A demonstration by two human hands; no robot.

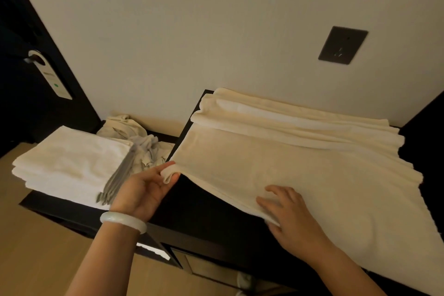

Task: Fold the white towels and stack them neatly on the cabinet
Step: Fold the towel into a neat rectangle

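A large cream-white towel [300, 166] lies spread over the dark cabinet [206, 214], bunched in folds along the wall side. My left hand [146, 190] pinches the towel's near left corner between thumb and fingers and holds it lifted off the cabinet top. My right hand [290, 211] grips the towel's near edge further right, thumb under and fingers on top. A stack of folded white towels [72, 166] sits on a lower dark surface to the left. Behind that stack lies a heap of crumpled towels [134, 137].
A dark door [28, 94] with a hanging tag [51, 77] stands at the far left. The pale wall behind carries a dark socket plate [342, 45]. Light wooden floor [43, 252] shows below the cabinet front.
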